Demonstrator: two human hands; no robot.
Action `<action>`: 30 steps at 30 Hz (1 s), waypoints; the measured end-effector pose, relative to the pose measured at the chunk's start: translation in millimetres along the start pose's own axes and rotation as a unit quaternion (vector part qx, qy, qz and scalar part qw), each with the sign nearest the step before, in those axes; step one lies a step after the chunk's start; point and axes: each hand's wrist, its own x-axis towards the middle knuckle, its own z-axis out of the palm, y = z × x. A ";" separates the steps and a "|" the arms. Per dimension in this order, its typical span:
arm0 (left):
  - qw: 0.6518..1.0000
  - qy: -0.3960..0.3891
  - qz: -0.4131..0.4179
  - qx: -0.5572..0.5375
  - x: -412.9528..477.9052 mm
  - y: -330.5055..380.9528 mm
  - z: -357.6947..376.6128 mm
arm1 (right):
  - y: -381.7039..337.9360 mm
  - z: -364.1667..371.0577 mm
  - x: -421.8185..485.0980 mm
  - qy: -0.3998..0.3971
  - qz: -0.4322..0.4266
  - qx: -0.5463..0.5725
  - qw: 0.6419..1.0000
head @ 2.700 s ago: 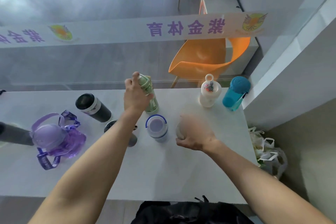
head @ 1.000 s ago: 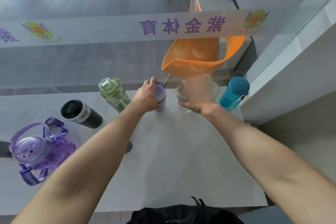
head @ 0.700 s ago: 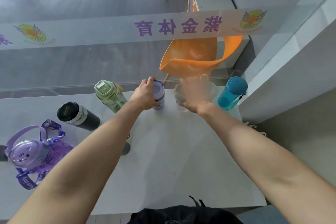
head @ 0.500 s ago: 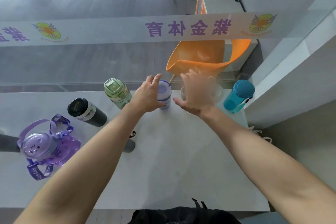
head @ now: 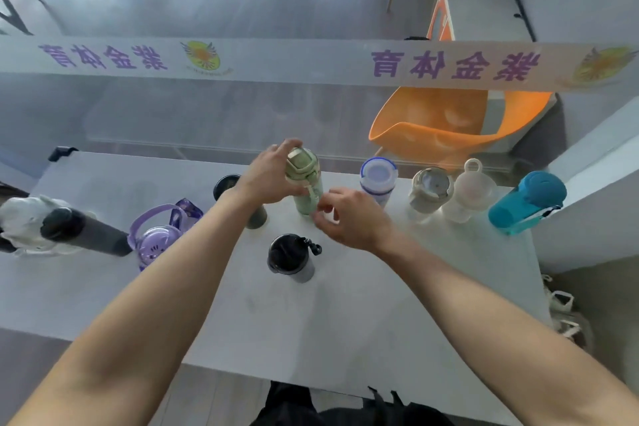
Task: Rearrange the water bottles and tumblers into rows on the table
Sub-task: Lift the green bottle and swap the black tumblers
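Gripping the green bottle (head: 306, 183) near the table's (head: 345, 322) far edge, the left hand (head: 268, 180) wraps its lid; the right hand (head: 349, 218) pinches its strap. Recommended: seat it upright beside the blue-ringed bottle (head: 377, 180).

green bottle (head: 306, 183): upright, back row | grey tumbler (head: 291, 258): upright, nearer, apart

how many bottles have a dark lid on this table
3. One dark bottle leans at the far left, one stands partly hidden behind the left hand, and one tumbler stands alone nearest the person. More may lie outside the frame.
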 end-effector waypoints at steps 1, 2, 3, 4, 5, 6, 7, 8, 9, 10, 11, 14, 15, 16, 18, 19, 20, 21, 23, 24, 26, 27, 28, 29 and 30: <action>1.000 -0.003 0.008 -0.012 5.1 -3.5 1.6 | -7.7 4.5 -3.6 -0.031 0.013 0.004 0.999; 1.000 0.000 0.015 -0.028 9.8 -6.1 2.4 | -15.8 8.9 -7.5 -0.062 0.030 0.005 0.998; 0.999 0.004 0.020 -0.045 13.0 -7.8 2.3 | -24.5 13.2 -10.8 -0.094 0.044 -0.002 0.995; 0.998 0.008 0.025 -0.063 15.8 -10.6 1.7 | -32.4 18.3 -13.3 -0.125 0.055 -0.016 0.990; 0.996 0.012 0.028 -0.080 18.5 -14.9 1.4 | -38.8 24.6 -15.9 -0.152 0.065 -0.033 0.986; 0.995 0.018 0.029 -0.094 20.4 -20.6 1.2 | -44.3 31.6 -18.1 -0.174 0.077 -0.044 0.981; 0.994 0.025 0.030 -0.105 21.1 -26.2 0.2 | -49.1 39.7 -20.3 -0.192 0.088 -0.047 0.976; 0.992 0.037 0.032 -0.117 22.1 -33.5 -1.5 | -52.5 48.5 -21.9 -0.203 0.097 -0.045 0.973; 0.989 0.050 0.032 -0.133 23.7 -41.3 -4.9 | -54.5 58.2 -22.9 -0.203 0.103 -0.039 0.973; 0.986 0.064 0.033 -0.151 25.6 -48.8 -10.0 | -56.0 65.7 -23.5 -0.192 0.112 -0.032 0.974; 0.982 0.081 0.029 -0.166 28.0 -56.7 -16.2 | -58.0 70.3 -22.5 -0.171 0.129 -0.024 0.976; 0.974 0.135 0.020 -0.181 32.8 -76.8 -38.2 | -62.2 70.6 -12.9 -0.105 0.202 -0.007 0.974; 0.972 0.153 0.020 -0.179 33.8 -84.1 -44.5 | -62.5 69.3 -8.6 -0.089 0.227 -0.002 0.970; 0.970 0.169 0.019 -0.176 34.2 -91.6 -50.6 | -62.2 67.8 -3.9 -0.079 0.250 0.002 0.965; 0.968 0.191 0.008 -0.162 33.4 -107.4 -62.2 | -58.2 67.0 5.3 -0.063 0.276 0.009 0.959; 0.968 0.198 0.001 -0.155 33.1 -116.0 -67.2 | -55.6 67.2 9.5 -0.055 0.283 0.013 0.957; 0.968 0.201 -0.005 -0.148 32.7 -127.2 -72.4 | -54.1 68.6 14.2 -0.047 0.288 0.017 0.956; 0.969 0.201 -0.013 -0.141 32.4 -137.4 -75.7 | -51.9 69.6 18.1 -0.041 0.293 0.017 0.955; 0.972 0.191 -0.032 -0.129 29.4 -156.1 -78.6 | -49.5 71.3 23.8 -0.032 0.309 0.015 0.950; 0.974 0.185 -0.041 -0.126 27.1 -166.1 -79.5 | -50.1 73.2 27.0 -0.027 0.315 0.011 0.949; 0.976 0.172 -0.054 -0.119 22.8 -184.6 -78.8 | -50.8 77.3 32.8 -0.016 0.322 0.003 0.947; 0.978 0.167 -0.059 -0.110 21.0 -192.7 -77.8 | -51.6 78.5 35.9 -0.014 0.326 -0.001 0.945; 0.979 0.163 -0.063 -0.100 19.5 -199.9 -76.6 | -52.2 79.4 39.0 -0.012 0.329 -0.005 0.944; 0.980 0.162 -0.068 -0.094 18.6 -206.1 -75.4 | -53.1 79.3 41.8 -0.012 0.330 -0.012 0.944; 0.980 0.162 -0.073 -0.093 18.1 -211.0 -74.7 | -53.6 78.4 44.3 -0.012 0.329 -0.019 0.944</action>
